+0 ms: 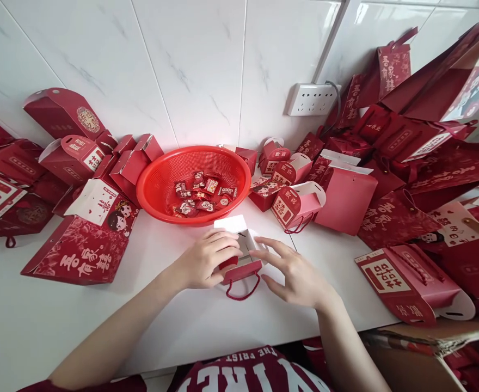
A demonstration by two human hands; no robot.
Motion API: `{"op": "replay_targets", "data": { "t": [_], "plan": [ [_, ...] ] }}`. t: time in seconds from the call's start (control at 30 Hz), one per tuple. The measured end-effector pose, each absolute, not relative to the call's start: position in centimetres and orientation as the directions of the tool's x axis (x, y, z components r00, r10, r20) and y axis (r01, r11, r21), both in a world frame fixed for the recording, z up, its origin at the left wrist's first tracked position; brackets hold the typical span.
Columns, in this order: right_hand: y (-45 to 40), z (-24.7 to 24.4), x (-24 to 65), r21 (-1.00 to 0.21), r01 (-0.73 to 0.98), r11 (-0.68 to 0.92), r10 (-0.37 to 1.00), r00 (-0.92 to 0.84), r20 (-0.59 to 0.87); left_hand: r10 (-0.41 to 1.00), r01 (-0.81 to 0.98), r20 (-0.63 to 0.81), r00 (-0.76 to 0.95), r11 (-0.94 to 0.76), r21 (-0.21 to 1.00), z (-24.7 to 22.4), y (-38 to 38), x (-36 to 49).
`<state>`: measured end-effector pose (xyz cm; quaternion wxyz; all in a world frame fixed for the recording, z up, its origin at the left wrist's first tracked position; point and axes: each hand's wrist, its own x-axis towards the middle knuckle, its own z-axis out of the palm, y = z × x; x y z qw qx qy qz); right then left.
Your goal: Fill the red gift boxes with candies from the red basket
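The head camera looks forward and down past left hand [209, 258] and right hand [300, 275] toward a nearby tiled wall [202, 60].

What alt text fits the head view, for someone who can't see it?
The left hand holds a small open red gift box with a cord handle on a white table; the right hand is spread at its other side. Beyond it, wrapped candies lie in a red plastic colander. Printed double-happiness boxes crowd both sides.
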<state>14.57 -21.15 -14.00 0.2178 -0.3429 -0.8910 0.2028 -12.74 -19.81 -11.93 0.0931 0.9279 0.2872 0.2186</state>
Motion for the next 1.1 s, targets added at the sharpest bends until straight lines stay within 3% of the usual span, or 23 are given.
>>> {"op": "replay_targets", "data": {
  "t": [0.1,0.23,0.37,0.57,0.63,0.77,0.83,0.97,1.1],
  "plan": [
    [-21.4,-14.4,14.3,-0.526,0.522,0.671,0.707,-0.665,0.242,0.574,0.529,0.488,0.658,-0.813,0.244,-13.5,-20.2,-13.5],
    [-21.3,-15.9,13.8,-0.452,0.574,0.683,0.728,-0.587,0.355,0.477,0.543,0.701,0.53,-0.826,0.152,-14.8,-21.2,-14.8],
    [-21.2,-16.8,13.4,-0.43,0.604,0.671,0.742,-0.543,0.394,0.398,0.529,0.689,0.606,-0.848,0.025,-14.7,-22.0,-15.9],
    [-21.2,-17.7,12.8,-0.588,0.584,0.56,0.826,-0.455,0.334,0.38,0.563,0.642,0.666,-0.82,-0.099,-14.7,-22.5,-16.4],
    [-21.1,-17.9,12.8,-0.607,0.573,0.55,0.83,-0.452,0.326,0.408,0.55,0.614,0.676,-0.834,-0.051,-14.8,-22.5,-16.1],
    [-21.1,-17.7,12.9,-0.655,0.495,0.571,0.8,-0.515,0.308,0.544,0.5,0.407,0.734,-0.838,0.218,-14.9,-22.3,-15.2],
    [-21.2,-17.6,13.0,-0.708,0.442,0.551,0.796,-0.534,0.285,0.613,0.537,0.344,0.711,-0.79,0.297,-15.1,-22.3,-14.8],
    [-21.0,-17.5,13.6,-0.856,0.312,0.413,0.825,-0.527,0.206,0.66,0.576,0.311,0.684,-0.75,0.325,-14.8,-22.2,-14.6],
    [-19.2,-15.5,14.0,-0.929,0.261,0.262,0.86,-0.5,0.102,0.615,0.555,0.285,0.735,-0.788,0.267,-13.6,-21.3,-14.8]
  ]
}}
